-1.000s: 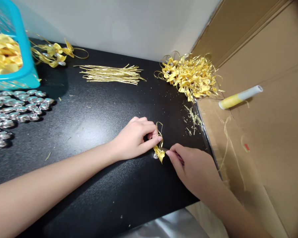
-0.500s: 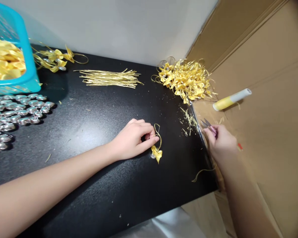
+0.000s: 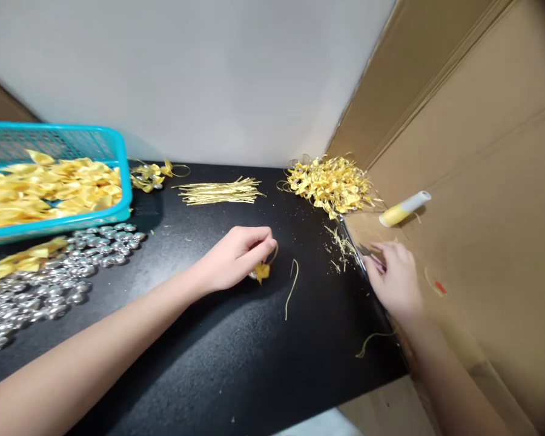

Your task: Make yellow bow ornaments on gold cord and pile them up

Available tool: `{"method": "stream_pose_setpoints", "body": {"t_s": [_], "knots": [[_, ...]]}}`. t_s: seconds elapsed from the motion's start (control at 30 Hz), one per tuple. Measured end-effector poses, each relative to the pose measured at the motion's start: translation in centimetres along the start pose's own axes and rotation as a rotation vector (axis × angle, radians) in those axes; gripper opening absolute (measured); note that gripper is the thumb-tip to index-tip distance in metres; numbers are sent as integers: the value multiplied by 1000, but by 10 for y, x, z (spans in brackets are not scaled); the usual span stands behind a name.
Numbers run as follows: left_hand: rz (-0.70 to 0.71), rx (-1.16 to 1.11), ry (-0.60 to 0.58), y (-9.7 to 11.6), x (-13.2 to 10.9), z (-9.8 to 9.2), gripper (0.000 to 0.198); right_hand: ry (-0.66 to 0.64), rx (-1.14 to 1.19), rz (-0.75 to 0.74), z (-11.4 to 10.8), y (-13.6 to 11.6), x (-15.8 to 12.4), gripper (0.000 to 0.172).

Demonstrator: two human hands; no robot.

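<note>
Over the black tabletop point(image 3: 236, 369), a yellow flower point(image 3: 263, 274) was held by the left fingers point(image 3: 262, 251), best pinched softly; scissors point(image 3: 378, 262) were gripped by the right fingers point(image 3: 393, 249).

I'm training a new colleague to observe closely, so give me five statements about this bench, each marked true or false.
1. The left hand holds a small yellow flower ornament. True.
2. The right hand holds nothing. False: it holds a small pointed metal tool.
3. A bundle of thin gold strands lies on the black tabletop. True.
4. The turquoise plastic basket is filled with shiny silver beads. False: it holds yellow petal-like pieces; the beads lie outside it.
5. A single bent gold strand lies on the tabletop between the hands. True.
</note>
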State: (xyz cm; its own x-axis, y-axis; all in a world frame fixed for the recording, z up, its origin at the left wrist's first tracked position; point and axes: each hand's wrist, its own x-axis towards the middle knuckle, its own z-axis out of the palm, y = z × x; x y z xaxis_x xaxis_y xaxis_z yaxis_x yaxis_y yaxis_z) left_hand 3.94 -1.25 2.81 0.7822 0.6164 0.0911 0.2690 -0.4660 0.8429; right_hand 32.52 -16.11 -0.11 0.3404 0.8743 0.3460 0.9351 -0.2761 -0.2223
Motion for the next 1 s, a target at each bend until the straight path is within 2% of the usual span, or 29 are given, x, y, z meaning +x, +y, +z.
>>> {"method": "stream_pose_setpoints", "body": {"t_s": [0.07, 0.1, 0.17, 0.23, 0.3, 0.37, 0.43, 0.57, 0.67, 0.73, 0.8, 0.83, 0.9, 0.97, 1.0], "knots": [[-80, -74, 3, -2, 0, -6, 36, -31, 230, -48, -9, -35, 4, 23], [-86, -101, 28, -2, 0, -8, 36, -92, 344, -64, -13, -55, 6, 21], [-48, -114, 97, -1, -3, -11, 35, -253, 574, -105, -15, -97, 10, 16], [16, -67, 170, 3, -7, -14, 33, -312, 748, -110, -12, -132, 16, 19], [78, 20, 245, 9, -11, -18, 30, -315, 807, -119, -7, -159, 26, 23], [130, 113, 321, 16, -15, -25, 27, -305, 815, -153, -6, -176, 36, 14], [164, 194, 389, 22, -18, -32, 24, -290, 822, -189, -8, -187, 45, 4], [216, 313, 517, 27, -23, -40, 20, -223, 828, -254, -13, -203, 54, 14], [295, 347, 583, 23, -26, -38, 14, -161, 806, -314, -7, -209, 59, 17], [315, 289, 665, 17, -28, -34, 4, -25, 802, -377, 0, -209, 62, 13], [228, 113, 753, 12, -29, -30, 8, 157, 803, -470, 8, -205, 65, 14], [147, -9, 750, 10, -30, -28, 8, 235, 802, -518, 12, -202, 66, 16], [-7, -204, 595, 11, -29, -25, 18, 335, 800, -603, 18, -196, 66, 16], [-58, -259, 426, 15, -29, -24, 31, 382, 796, -663, 22, -190, 64, 14], [-53, -243, 385, 18, -29, -24, 34, 398, 798, -682, 23, -188, 64, 13]]}}
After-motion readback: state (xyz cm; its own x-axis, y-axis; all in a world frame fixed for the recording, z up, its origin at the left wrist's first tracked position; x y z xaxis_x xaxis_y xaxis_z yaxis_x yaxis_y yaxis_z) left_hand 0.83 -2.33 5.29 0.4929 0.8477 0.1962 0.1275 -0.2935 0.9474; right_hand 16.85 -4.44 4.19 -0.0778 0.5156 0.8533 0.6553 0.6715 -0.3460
